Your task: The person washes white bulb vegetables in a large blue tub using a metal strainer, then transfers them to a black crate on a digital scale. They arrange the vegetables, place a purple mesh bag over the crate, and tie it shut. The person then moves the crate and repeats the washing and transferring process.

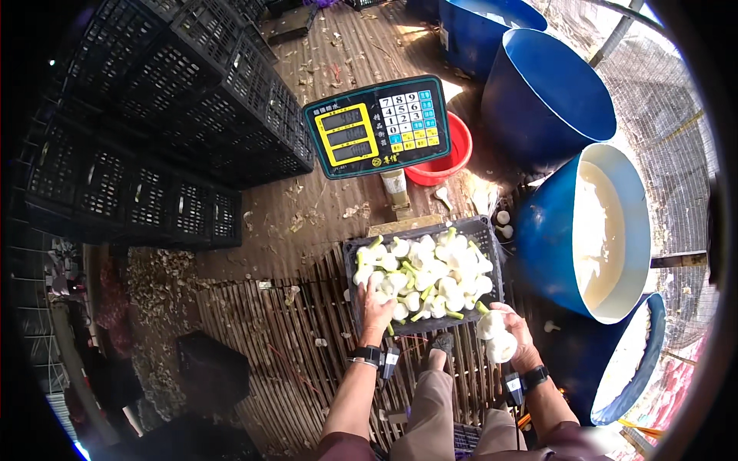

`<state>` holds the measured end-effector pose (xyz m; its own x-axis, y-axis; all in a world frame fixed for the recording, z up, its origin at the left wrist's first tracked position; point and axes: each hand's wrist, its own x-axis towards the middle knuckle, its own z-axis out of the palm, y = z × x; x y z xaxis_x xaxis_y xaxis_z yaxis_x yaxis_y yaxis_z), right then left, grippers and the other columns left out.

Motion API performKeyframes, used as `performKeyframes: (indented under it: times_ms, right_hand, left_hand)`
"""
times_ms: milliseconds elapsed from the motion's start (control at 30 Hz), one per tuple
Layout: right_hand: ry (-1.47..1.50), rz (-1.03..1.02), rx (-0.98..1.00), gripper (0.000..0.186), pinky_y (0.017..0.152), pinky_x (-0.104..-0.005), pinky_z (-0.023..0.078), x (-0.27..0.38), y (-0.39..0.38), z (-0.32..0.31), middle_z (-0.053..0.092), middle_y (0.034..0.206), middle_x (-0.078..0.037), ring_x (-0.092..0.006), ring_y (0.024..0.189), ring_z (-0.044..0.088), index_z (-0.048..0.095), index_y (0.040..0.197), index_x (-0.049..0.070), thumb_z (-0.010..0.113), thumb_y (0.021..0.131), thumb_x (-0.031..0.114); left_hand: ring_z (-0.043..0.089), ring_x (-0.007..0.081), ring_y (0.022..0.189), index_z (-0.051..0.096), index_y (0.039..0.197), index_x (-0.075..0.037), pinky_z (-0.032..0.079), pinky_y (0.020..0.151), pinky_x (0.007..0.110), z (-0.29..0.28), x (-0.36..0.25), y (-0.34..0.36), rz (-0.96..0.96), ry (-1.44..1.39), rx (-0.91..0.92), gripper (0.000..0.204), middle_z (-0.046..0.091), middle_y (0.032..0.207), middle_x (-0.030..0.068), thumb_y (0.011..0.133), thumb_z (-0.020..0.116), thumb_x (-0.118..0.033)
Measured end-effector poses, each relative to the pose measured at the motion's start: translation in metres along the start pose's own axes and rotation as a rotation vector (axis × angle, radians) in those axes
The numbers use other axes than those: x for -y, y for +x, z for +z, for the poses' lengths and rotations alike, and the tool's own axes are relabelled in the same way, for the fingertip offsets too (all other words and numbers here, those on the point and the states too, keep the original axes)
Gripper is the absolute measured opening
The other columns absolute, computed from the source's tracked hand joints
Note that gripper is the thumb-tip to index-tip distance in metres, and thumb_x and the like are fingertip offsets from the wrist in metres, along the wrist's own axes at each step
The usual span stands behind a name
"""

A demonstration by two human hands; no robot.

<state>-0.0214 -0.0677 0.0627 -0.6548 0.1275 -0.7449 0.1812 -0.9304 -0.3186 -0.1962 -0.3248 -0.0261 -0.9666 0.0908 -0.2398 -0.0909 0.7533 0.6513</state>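
A black plastic crate [497,270] heaped with white garlic bulbs [425,275] with short green stems sits in front of me on a scale. My left hand [375,313] rests at the crate's left side, fingers stretched over the bulbs there and thumb apart. Just outside the near right corner of the crate, my right hand [521,336] is closed around garlic bulbs [500,346]; two of them show. Its fingertips are partly hidden behind them. Beyond the crate stands the scale's display panel [377,127], with a keypad and a yellow-framed screen.
Black slatted crates [207,84] are stacked at the left. Along the right stand large blue tubs [538,230], one holding cloudy liquid. A red basin [461,146] sits behind the display. Loose bulbs [503,223] lie right of the crate, and scraps litter the slatted floor [307,346].
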Motion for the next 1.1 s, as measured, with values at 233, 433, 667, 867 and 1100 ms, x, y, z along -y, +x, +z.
performKeyframes:
  times_ms: [233, 433, 667, 867, 1100]
  right_hand:
    - [0.107, 0.011, -0.006, 0.033, 0.076, -0.0355, 0.055, -0.001, 0.008, -0.004, 0.063, 0.095, -0.012, -0.0233, 0.084, 0.064, 0.054, 0.111, 0.001, 0.053, 0.078, 0.001]
    - [-0.113, -0.13, -0.075, 0.037, 0.085, -0.0346, 0.052, 0.012, 0.021, 0.021, 0.061, 0.106, -0.013, -0.0228, 0.096, 0.061, 0.05, 0.119, -0.001, 0.052, 0.082, 0.008]
    - [-0.332, -0.309, -0.127, 0.037, 0.08, -0.028, 0.049, 0.019, 0.069, 0.033, 0.061, 0.1, -0.009, -0.0164, 0.088, 0.06, 0.054, 0.118, 0.003, 0.055, 0.083, 0.011]
    - [-0.69, -0.168, -0.154, 0.072, 0.09, -0.0543, 0.042, 0.009, 0.095, 0.024, 0.016, 0.15, -0.022, -0.036, 0.132, 0.032, 0.024, 0.146, 0.024, 0.061, 0.084, 0.026]
    - [-0.805, -0.2, -0.238, 0.045, 0.069, -0.0326, 0.052, -0.001, 0.067, -0.015, 0.062, 0.103, -0.013, -0.0204, 0.091, 0.061, 0.052, 0.119, -0.005, 0.059, 0.083, 0.021]
  left_hand:
    - [0.053, 0.0221, 0.107, 0.048, 0.13, -0.006, 0.048, 0.085, 0.034, -0.038, 0.012, -0.038, -0.334, -0.3, 0.068, 0.059, 0.052, 0.12, 0.013, 0.074, 0.066, -0.002]
    - [0.061, 0.0142, 0.085, 0.052, 0.127, -0.002, 0.048, 0.078, 0.026, -0.043, 0.049, -0.086, -0.352, -0.288, 0.15, 0.051, 0.06, 0.111, 0.0136, 0.077, 0.063, 0.001]
    - [0.058, 0.0166, 0.082, 0.058, 0.117, -0.003, 0.049, 0.072, 0.029, -0.032, 0.08, -0.117, -0.327, -0.303, 0.154, 0.044, 0.054, 0.118, 0.0087, 0.074, 0.063, 0.001]
    - [0.059, 0.0134, 0.079, 0.056, 0.118, 0.0, 0.048, 0.072, 0.026, -0.03, 0.075, -0.118, -0.268, -0.237, 0.182, 0.043, 0.054, 0.116, 0.0079, 0.075, 0.061, 0.002]
    - [0.06, 0.0177, 0.084, 0.057, 0.118, -0.003, 0.05, 0.074, 0.03, -0.038, 0.061, -0.128, -0.223, -0.159, 0.215, 0.043, 0.054, 0.119, 0.0113, 0.076, 0.061, 0.001]
